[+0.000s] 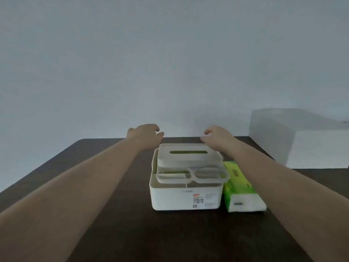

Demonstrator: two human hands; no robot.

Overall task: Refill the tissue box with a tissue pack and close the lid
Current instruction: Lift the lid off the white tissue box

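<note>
On the dark table (117, 214), nearest us, the tissue pack (240, 188) lies just right of the white tissue box (186, 197), touching it. The lid (188, 154) sits askew on the box's rear. Beyond, our left hand (146, 134) and right hand (217, 138) hover, fingers loosely spread, gripping nothing.

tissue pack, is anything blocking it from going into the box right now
Yes. The lid with the slot sits over the back section of the tissue box, so the opening is covered. The tissue pack lies on the table against the box's right side. Both hands hover at the lid's far corners.
</note>
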